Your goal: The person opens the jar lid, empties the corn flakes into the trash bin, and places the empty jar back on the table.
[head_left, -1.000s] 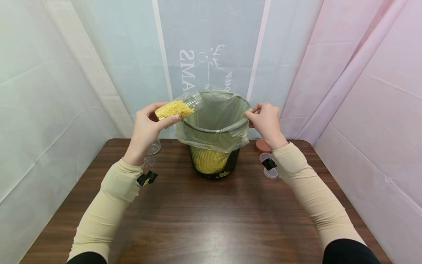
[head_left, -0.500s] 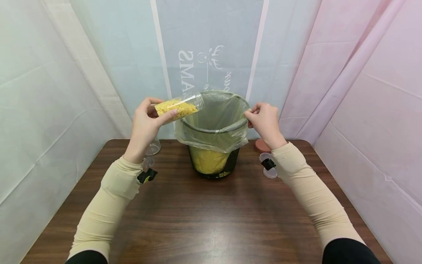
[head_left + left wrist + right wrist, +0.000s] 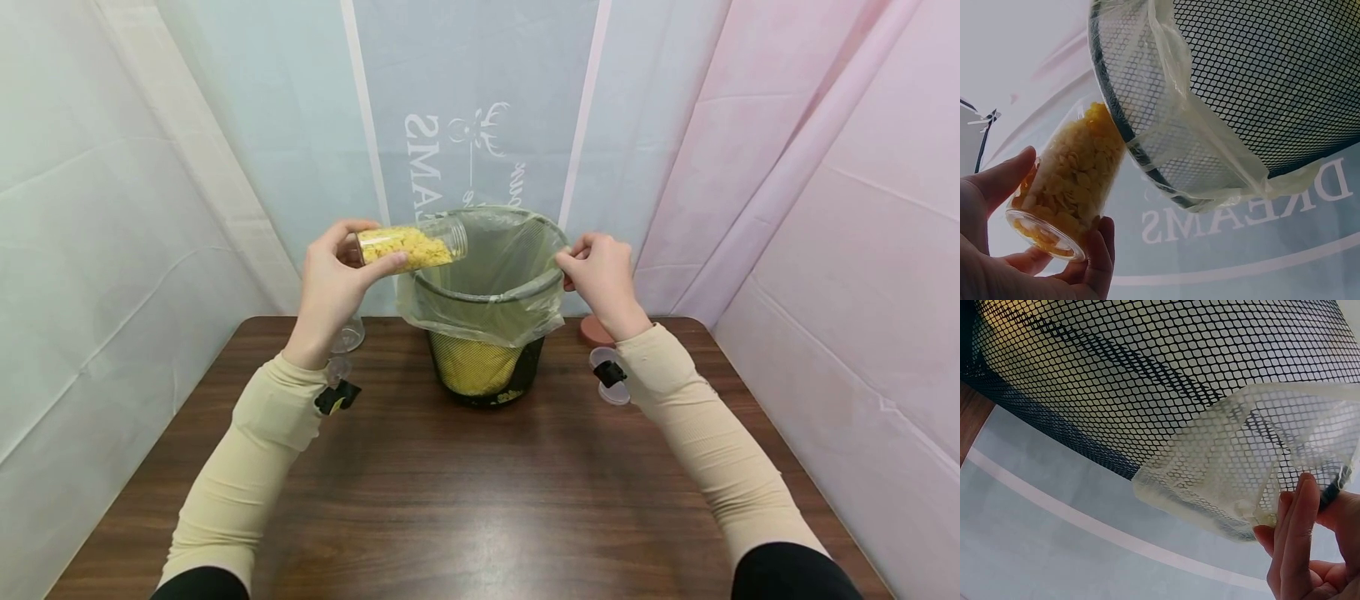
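Note:
My left hand (image 3: 330, 283) grips a clear plastic jar (image 3: 408, 247) of yellow flakes, thumb on the near side. The jar lies nearly on its side, its uncapped mouth at the left rim of a black mesh wastebasket (image 3: 487, 375). In the left wrist view, flakes (image 3: 1079, 165) fill much of the jar, and the basket rim hides its mouth. A thin translucent bin liner (image 3: 480, 321) lines the basket and folds over its rim. At the right rim my right hand (image 3: 603, 271) pinches the liner. Yellow material shows through the mesh low in the basket.
The basket stands at the back of a brown wooden table (image 3: 480, 483). Behind my left wrist is a clear container (image 3: 351, 335). A reddish-brown lid (image 3: 596, 332) and clear round lids (image 3: 614, 393) lie near my right wrist. Fabric curtains enclose the table.
The jar has tipped from slanting toward level and shifted slightly right, and flakes have slid toward its mouth. My right hand has kept its place on the liner.

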### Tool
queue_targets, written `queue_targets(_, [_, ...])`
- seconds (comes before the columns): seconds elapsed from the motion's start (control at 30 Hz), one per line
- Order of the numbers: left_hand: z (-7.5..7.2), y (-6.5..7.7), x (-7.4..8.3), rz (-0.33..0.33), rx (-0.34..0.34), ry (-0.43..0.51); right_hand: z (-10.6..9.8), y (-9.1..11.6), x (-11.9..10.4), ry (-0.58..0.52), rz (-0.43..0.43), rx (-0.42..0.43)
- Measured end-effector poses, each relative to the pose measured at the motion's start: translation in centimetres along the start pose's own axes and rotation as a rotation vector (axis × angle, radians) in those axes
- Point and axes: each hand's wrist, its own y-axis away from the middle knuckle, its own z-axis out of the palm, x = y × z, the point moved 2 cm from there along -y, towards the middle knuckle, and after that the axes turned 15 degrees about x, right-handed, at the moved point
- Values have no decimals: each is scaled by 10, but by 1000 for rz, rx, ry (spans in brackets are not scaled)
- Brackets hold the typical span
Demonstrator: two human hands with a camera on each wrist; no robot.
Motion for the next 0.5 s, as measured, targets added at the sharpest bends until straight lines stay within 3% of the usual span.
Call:
queue_targets(0.2, [-1,5,10,6,8,22,0,0,0,6,-12,7])
queue_targets(0.5, [5,-6,-15,33,28,-13,1,0,-1,13,-17,13])
